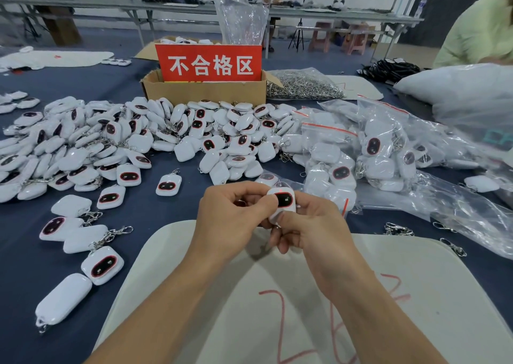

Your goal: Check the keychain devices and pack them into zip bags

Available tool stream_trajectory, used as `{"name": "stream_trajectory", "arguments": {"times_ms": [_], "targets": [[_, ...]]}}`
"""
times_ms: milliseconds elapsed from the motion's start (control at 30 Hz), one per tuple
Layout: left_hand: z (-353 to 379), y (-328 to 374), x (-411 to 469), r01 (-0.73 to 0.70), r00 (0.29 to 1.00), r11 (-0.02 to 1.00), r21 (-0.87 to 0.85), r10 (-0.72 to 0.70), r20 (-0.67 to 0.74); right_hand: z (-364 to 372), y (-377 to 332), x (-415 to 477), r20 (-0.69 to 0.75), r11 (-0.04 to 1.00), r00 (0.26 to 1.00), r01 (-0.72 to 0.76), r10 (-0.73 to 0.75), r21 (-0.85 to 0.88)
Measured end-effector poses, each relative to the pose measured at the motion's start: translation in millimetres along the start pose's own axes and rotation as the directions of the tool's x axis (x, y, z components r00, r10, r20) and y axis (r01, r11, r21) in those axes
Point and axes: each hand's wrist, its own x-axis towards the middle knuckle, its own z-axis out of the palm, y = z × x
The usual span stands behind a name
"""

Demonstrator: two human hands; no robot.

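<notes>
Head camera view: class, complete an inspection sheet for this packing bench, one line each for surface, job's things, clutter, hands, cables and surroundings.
Surface: blue cloth table, white mat with red scrawl below the hands.
Job's things: loose keychain devices piled left and centre; bagged devices at right; one held device.
Clutter: cardboard box with red sign; bag of metal clasps; loose clasps on the cloth.
Hands: left hand and right hand both grip the held device above the mat.
Cables: black cords bundled far right, kind unclear.
Surroundings: long tables, tripod, another person's green sleeve at right.
</notes>
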Motion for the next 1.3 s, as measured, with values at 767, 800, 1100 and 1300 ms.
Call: {"name": "stream_trajectory", "arguments": {"times_ms": [767, 800, 1100, 1300], "targets": [[-1.5, -1.3, -8.4, -0.081, 0.982, 0.945, 0.318, 0.13, -0.137, -2.4, -2.2, -0.6, -0.238, 0.922, 0.926, 0.209, -0.294, -0.325], [-1.7, -0.9, -8.8, -0.092, 0.983, 0.944, 0.316, 0.137, -0.125, -2.8, -2.1, 0.1, -0.237, 0.921, 0.926, 0.208, -0.294, -0.33], [-4.4, -1.8, -2.8, -0.141, 0.99, 0.988, 0.068, 0.142, -0.004, -5.0, -2.2, 0.8, -0.107, 0.969, 0.971, 0.197, -0.214, -0.147], [-5.6, 1.6, 0.0, -0.013, 0.997, 0.992, -0.124, 0.021, 0.071, -6.1, -3.3, 1.3, -0.14, 0.994, 0.984, 0.11, -0.108, 0.007]]}}
